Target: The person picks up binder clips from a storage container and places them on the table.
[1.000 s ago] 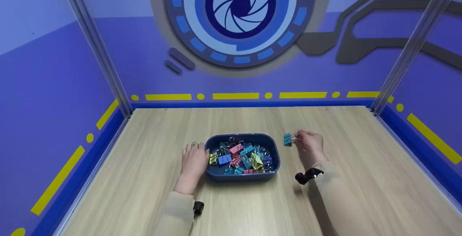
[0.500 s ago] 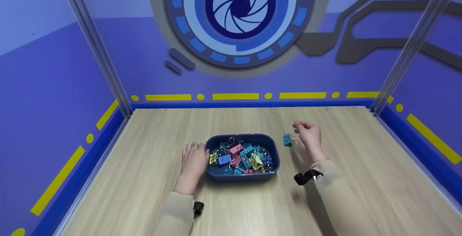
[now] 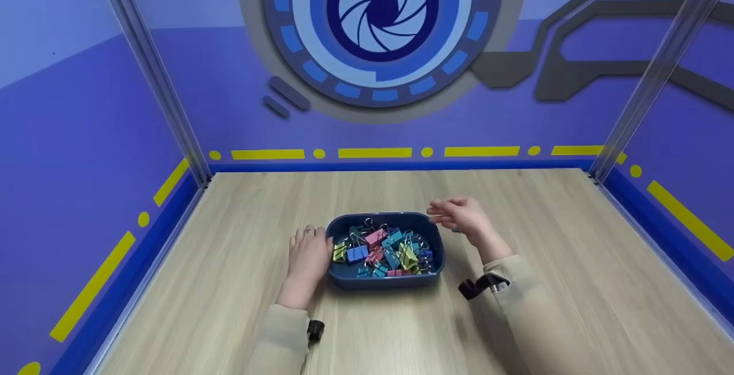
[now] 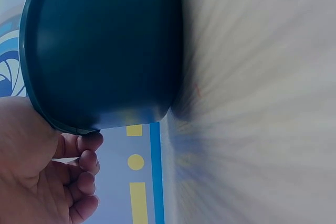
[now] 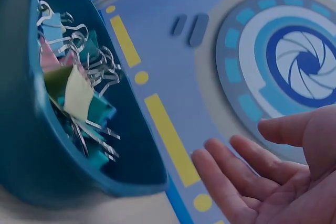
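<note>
A left hand pinches a blue tub of binder clips at the frame's lower centre, apparently to steady it, while the right hand, fingers loosely spread and holding nothing, hangs at upper right, hiding most of a teal clip.

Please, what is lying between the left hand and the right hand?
The dark blue bin with its binder clips lies between the left hand and right hand; the head view shows this.
</note>
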`<state>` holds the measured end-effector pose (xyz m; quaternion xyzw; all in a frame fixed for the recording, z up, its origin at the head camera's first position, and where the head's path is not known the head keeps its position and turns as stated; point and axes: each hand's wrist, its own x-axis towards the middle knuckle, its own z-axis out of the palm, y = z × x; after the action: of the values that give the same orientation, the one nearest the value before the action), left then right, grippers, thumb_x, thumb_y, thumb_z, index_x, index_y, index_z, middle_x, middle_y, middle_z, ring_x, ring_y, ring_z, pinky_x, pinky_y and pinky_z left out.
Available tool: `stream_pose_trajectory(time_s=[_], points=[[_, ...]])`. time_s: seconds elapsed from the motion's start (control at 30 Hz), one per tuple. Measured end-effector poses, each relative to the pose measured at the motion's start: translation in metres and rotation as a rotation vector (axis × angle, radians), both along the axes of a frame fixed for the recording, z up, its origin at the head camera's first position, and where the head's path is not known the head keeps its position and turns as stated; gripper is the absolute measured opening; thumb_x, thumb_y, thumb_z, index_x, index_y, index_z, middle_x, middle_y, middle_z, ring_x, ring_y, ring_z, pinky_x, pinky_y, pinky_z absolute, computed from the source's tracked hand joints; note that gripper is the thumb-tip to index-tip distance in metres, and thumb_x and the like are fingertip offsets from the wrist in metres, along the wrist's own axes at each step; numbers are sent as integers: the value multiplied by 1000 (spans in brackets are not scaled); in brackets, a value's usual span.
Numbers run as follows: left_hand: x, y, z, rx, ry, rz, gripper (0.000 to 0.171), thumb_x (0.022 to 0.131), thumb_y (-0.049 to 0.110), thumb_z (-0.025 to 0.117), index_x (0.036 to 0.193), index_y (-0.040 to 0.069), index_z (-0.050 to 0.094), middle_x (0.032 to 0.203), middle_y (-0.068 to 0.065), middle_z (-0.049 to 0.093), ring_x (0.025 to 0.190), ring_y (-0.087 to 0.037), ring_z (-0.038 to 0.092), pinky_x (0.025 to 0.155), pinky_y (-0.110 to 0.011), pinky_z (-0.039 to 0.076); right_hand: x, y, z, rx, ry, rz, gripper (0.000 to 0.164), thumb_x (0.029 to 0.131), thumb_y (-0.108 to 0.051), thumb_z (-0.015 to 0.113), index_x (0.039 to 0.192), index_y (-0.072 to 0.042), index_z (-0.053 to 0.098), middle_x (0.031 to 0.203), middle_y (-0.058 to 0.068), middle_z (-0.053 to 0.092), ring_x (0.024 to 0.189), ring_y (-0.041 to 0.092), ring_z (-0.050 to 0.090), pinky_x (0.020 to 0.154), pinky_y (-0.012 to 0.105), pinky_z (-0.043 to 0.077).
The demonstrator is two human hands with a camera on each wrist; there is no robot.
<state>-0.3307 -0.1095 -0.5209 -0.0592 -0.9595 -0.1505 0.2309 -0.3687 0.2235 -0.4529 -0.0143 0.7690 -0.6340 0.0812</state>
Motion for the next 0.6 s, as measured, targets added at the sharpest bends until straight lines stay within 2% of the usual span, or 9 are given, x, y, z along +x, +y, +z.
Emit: stream_pose_trajectory(time_s=[0.13,0.27,0.37,0.6], points=[[0,0,1,2,-28,3,25,97,22,63,103,-2,67,99,-20,65,96,-39,58,82,-48,43,4,-9,-2,-3,-48,106,44,106,-17,50,136,15,54,122,24,72,95,16,77,80,21,58],[1,0,2,10,-59,4,26,98,23,63,105,-1,67,101,-20,65,99,-38,58,85,-48,43,7,-17,-5,-27,-139,182,42,106,-14,49,134,17,54,118,25,73,97,21,77,86,28,59],[1,0,2,11,-68,4,27,99,24,63,107,-1,67,102,-20,66,100,-38,58,85,-48,43,8,-24,-8,-19,-183,202,39,104,-12,52,129,18,57,113,25,74,91,22,78,87,33,60],[0,0,2,19,-64,0,27,98,23,62,107,-2,67,103,-21,66,100,-38,58,86,-48,43,7,-38,-12,45,-208,202,34,101,-7,59,119,20,63,94,21,78,75,17,76,79,32,62]])
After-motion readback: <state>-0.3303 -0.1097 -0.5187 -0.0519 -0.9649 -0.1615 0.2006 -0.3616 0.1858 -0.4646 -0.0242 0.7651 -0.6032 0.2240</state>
